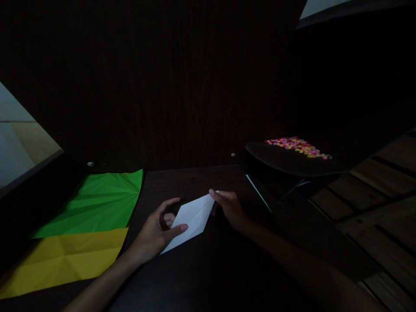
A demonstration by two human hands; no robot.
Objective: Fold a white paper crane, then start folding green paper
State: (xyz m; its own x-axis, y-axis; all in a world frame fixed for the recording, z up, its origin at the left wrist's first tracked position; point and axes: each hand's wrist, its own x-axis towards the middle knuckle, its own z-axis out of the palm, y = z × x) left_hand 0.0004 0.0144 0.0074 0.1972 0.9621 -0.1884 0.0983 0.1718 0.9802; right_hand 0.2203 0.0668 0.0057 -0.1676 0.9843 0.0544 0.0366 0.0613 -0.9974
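Observation:
A piece of folded white paper [191, 216], roughly diamond-shaped, is held between both hands above the dark wooden surface. My left hand [159, 232] grips its near left part, the thumb lying on top and the index finger stretched out past the edge. At the far right corner, my right hand [227, 206] pinches the paper between thumb and fingers. The fingers beneath the sheet are partly hidden. A faint crease runs along the paper's upper face.
Creased green paper [100, 199] and yellow paper [68, 260] lie at the left. A dark curved shelf [286, 162] at the right bears a heap of small pink, red and yellow pieces [299, 146]. A dark wooden panel [182, 86] rises behind; slatted boards [373, 195] show at far right.

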